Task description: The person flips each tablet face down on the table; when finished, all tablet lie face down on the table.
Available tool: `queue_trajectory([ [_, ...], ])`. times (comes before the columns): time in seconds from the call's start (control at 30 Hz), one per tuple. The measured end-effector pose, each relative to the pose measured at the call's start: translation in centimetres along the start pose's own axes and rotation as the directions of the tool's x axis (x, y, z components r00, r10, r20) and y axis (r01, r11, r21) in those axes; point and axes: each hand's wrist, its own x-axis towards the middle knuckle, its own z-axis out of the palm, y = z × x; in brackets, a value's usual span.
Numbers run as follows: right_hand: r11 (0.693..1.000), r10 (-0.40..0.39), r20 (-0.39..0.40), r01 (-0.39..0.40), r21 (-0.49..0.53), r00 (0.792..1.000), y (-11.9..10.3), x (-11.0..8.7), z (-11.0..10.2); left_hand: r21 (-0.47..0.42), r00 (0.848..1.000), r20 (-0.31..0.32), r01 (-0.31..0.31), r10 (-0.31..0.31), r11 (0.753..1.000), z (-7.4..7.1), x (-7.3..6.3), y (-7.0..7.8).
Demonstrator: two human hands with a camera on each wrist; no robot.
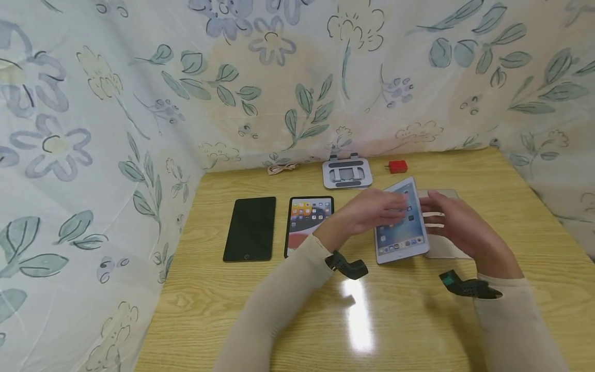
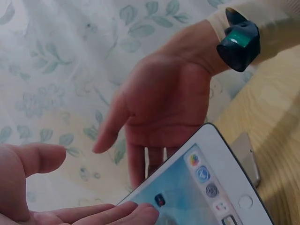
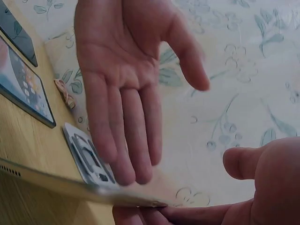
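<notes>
A white tablet with a lit home screen is tilted up off the table between the two hands. My left hand lies across the front of its screen with fingers extended and the thumb apart. Behind the tablet's right edge are the straight fingers of my right hand, its thumb raised; in the right wrist view they touch the tablet's underside. Neither hand curls round the tablet. Under the right hand, a pale flat tablet-like slab lies on the table, partly hidden.
To the left lie a black tablet with a dark screen and a tablet with a lit screen, partly covered by the left arm. Along the back are a coiled cable, a grey folding stand and a red plug adapter. Floral cloth hangs behind.
</notes>
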Motion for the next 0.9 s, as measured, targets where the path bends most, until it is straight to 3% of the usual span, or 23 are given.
queue_trajectory([
  [0.43,0.995,-0.026,-0.001,0.025,-0.091,1.000,-2.4,-0.6,1.4,0.047,1.000,-0.014,-0.009,0.010,0.999,0.9,-0.7,0.8],
  [0.63,0.994,-0.064,-0.008,0.063,-0.090,0.998,-3.7,-0.6,2.5,0.099,0.999,-0.037,-0.023,0.027,0.995,0.5,-1.7,1.3],
  [0.9,0.991,-0.100,0.001,0.100,-0.092,0.995,-4.7,-0.2,3.7,0.058,0.996,-0.060,-0.058,0.062,0.997,-0.3,-2.6,1.5],
])
